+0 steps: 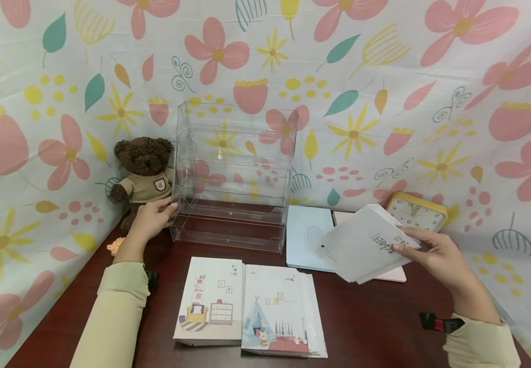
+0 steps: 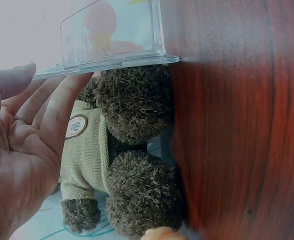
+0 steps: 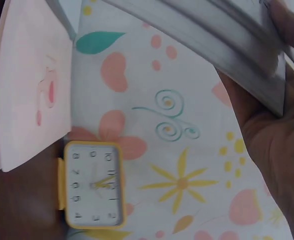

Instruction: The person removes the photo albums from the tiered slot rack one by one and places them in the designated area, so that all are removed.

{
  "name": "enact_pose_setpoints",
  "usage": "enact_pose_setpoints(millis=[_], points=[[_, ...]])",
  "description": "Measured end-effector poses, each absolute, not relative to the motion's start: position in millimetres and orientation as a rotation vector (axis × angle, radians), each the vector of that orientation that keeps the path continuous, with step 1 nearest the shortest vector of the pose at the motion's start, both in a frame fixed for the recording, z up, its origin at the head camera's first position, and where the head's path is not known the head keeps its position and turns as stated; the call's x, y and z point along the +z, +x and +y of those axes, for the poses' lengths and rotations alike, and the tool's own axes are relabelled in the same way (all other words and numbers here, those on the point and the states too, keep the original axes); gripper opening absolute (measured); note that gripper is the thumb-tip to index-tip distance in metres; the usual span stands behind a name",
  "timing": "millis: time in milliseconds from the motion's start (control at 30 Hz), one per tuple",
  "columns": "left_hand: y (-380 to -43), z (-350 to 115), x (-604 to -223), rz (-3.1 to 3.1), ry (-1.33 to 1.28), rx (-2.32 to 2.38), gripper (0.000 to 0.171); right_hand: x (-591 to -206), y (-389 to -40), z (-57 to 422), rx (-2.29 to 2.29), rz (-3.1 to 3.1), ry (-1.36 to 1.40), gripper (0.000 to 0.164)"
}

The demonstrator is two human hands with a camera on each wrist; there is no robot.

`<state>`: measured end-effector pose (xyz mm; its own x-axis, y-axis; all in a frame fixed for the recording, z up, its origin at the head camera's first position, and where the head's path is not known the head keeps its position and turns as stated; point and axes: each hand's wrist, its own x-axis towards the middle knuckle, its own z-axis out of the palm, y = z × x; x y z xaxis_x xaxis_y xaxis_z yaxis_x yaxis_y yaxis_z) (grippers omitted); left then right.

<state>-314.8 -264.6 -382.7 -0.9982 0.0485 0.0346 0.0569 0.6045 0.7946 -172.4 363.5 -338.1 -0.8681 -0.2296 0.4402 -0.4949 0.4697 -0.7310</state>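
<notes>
My left hand (image 1: 151, 220) is at the left side of a clear plastic tiered rack (image 1: 230, 235), thumb and fingers on either side of its edge. In the left wrist view the fingers lie along the rack's side panel (image 2: 112, 64), beside a brown teddy bear (image 2: 137, 100) in a beige sweater. My right hand (image 1: 435, 253) grips white notebooks (image 1: 362, 250) with dark lettering, thumb on top, fingers beneath. They are raised and tilted over a light blue notebook (image 1: 308, 230) and a pink notebook (image 3: 34, 95). The rack's tiers hold nothing.
Two stacks of notebooks with illustrated covers, a left stack (image 1: 212, 301) and a right stack (image 1: 276, 312), lie before the rack. A yellow square clock (image 1: 417, 210) leans at the back right. A small orange object (image 1: 115, 246) sits near the bear. Flowered cloth (image 1: 362, 102) hangs behind the table.
</notes>
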Motion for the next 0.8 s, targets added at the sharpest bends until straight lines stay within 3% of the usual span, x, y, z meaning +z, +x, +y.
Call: enact_pose_setpoints(millis=[367, 800], points=[[-316.2, -263.3, -383.2, -2.794, -0.083, -1.399, 0.059, -351.0, -180.0, 379.6, 1.620, -2.541, 0.794, 0.031], [-314.2, -262.3, -381.6, -2.810, -0.061, -1.397, 0.061, -369.4, -192.2, 373.8, 1.869, -2.709, 0.905, 0.037]])
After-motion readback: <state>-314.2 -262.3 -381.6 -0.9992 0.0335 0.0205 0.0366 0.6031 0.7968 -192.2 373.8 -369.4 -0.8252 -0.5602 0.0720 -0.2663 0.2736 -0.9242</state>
